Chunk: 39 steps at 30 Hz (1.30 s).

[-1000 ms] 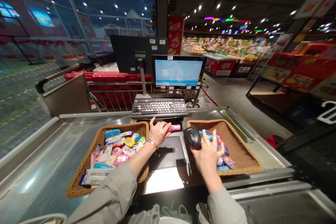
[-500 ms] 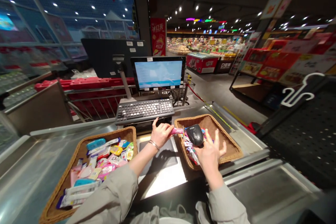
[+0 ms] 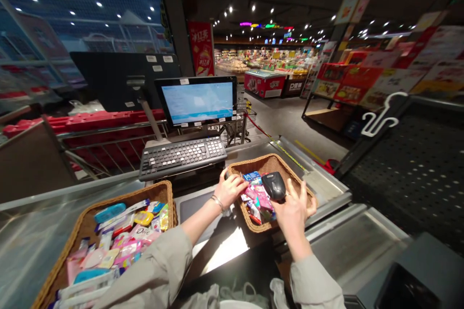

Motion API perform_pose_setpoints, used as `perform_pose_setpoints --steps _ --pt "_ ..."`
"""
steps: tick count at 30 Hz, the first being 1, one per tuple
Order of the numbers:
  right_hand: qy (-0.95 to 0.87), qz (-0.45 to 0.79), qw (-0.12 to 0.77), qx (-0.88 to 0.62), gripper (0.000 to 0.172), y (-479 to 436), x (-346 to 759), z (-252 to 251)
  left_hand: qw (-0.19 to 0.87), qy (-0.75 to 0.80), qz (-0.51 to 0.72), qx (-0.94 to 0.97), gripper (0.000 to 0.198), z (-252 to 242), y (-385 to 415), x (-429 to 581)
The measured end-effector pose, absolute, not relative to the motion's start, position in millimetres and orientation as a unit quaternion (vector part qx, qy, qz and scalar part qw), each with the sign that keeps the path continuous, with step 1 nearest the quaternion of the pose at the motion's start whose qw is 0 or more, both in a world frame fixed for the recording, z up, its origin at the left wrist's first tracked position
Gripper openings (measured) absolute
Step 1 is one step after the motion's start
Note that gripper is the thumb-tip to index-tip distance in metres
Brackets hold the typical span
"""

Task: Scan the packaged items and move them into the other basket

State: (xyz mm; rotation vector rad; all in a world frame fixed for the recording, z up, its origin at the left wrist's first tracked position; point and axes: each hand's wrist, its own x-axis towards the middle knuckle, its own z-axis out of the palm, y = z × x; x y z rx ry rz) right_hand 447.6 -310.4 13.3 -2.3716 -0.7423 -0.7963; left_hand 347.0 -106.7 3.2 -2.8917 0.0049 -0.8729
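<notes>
A black handheld barcode scanner [image 3: 273,186] is in my right hand [image 3: 293,210], its head over the right wicker basket [image 3: 304,192]; some fingers of that hand are spread. At the basket's left rim is my left hand [image 3: 229,189], fingers stretched inward over small packets and one finger raised. No item shows clearly in its grasp. Inside the basket lie pink packets [image 3: 256,194] and a blue packet [image 3: 252,177]. To the left, another wicker basket [image 3: 172,203] holds many small packaged goods, among them a light-blue pack [image 3: 109,213] and a yellow pack [image 3: 143,217].
A keyboard [image 3: 183,154] and a lit monitor [image 3: 199,102] stand beyond my hands, with a second dark screen [image 3: 123,79] behind. The metal counter [image 3: 326,190] runs under both baskets. A white hanger [image 3: 382,118] hangs at right.
The pink item pinched in my left hand no longer sticks out from its fingers; more pink packets show in the right basket. The view has turned right. The scanner stays in my right hand.
</notes>
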Motion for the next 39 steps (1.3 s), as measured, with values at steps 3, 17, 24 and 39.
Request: perform_pose_setpoints --steps 3,17,24,39 --pt "-0.269 -0.296 0.269 -0.876 0.038 -315 452 12 0.059 -0.027 -0.283 -0.957 0.033 -2 -110 356" --pt "-0.296 -0.271 0.271 -0.875 0.038 -296 450 12 0.05 -0.144 -0.241 -0.958 0.046 8 -98 331" --pt "-0.332 -0.27 0.279 -0.86 0.046 -265 434 16 0.063 -0.205 -0.225 -0.95 0.049 15 -88 291" --pt "-0.434 -0.228 0.297 -0.819 0.035 -215 390 23 0.061 -0.321 -0.234 -0.916 0.048 15 -61 203"
